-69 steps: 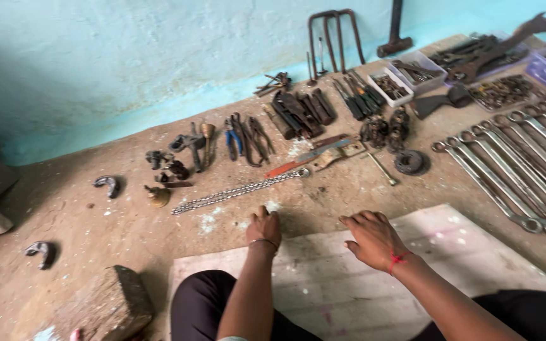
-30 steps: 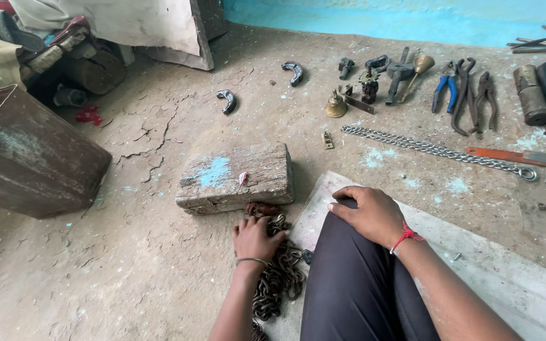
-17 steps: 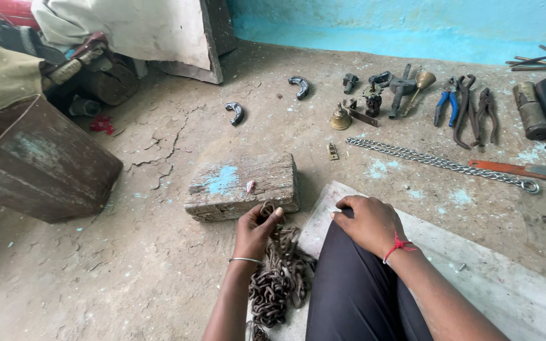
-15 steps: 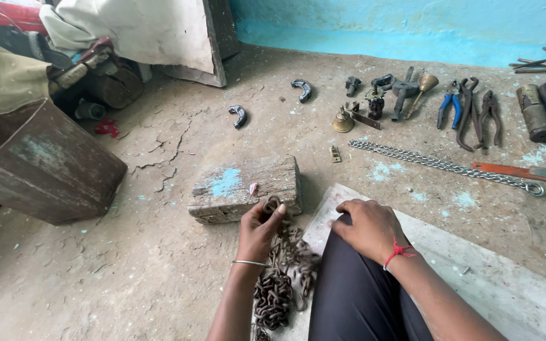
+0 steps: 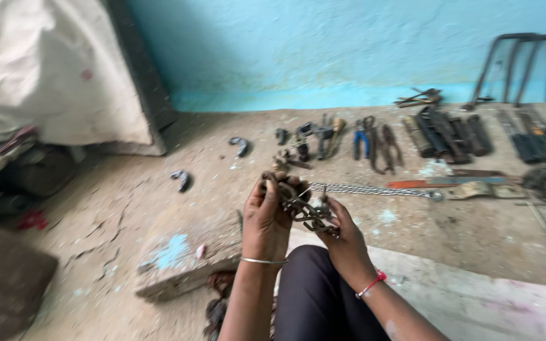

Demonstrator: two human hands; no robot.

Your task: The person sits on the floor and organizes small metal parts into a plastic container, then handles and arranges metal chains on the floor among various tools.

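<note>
Rusty chain (image 5: 301,205) held up over the lap, fingers of left hand (image 5: 266,221) and right hand (image 5: 345,237) clamped on it. Tools (image 5: 374,136) lie on bare concrete floor (image 5: 462,233) below turquoise wall (image 5: 323,44).

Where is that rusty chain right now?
The rusty chain is lifted in mid-frame of the head view, bunched between the left hand and right hand, above the knee and right of the wooden block.
</note>
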